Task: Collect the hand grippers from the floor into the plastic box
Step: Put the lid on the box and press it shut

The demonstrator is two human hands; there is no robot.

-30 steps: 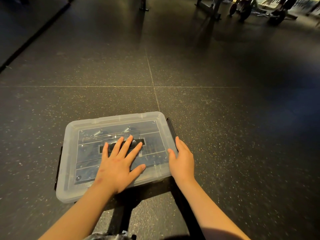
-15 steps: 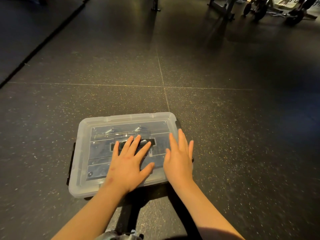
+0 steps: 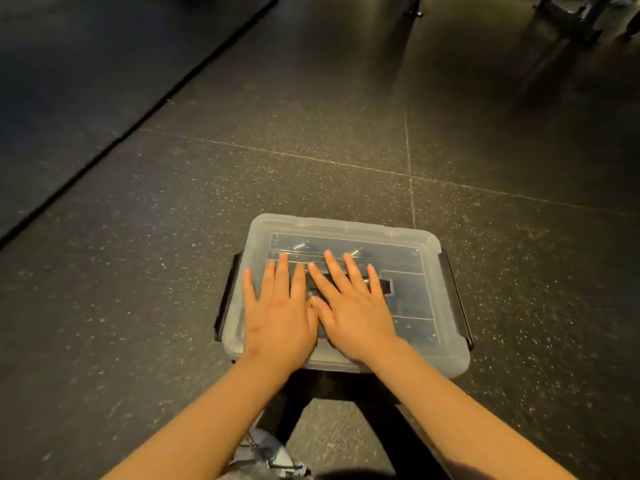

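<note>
The translucent plastic box [image 3: 429,341] sits on the dark speckled floor in front of me with its lid on and black side latches. Both palms lie flat on the lid, fingers straight and spread. My left hand [image 3: 277,310] covers the lid's left half and my right hand [image 3: 353,306] the middle, thumbs touching. Through the lid I see metal springs of hand grippers [image 3: 300,244] and a dark shape under my fingers. I see no hand gripper on the floor.
A black floor mat [image 3: 69,81] with a raised edge runs diagonally at the left. Gym equipment legs [image 3: 571,15] stand at the far top right. My shoe [image 3: 266,455] shows at the bottom between my arms.
My right hand has moved from the box's right side onto the lid beside my left hand. The view has shifted, so the box now lies more to the right.
</note>
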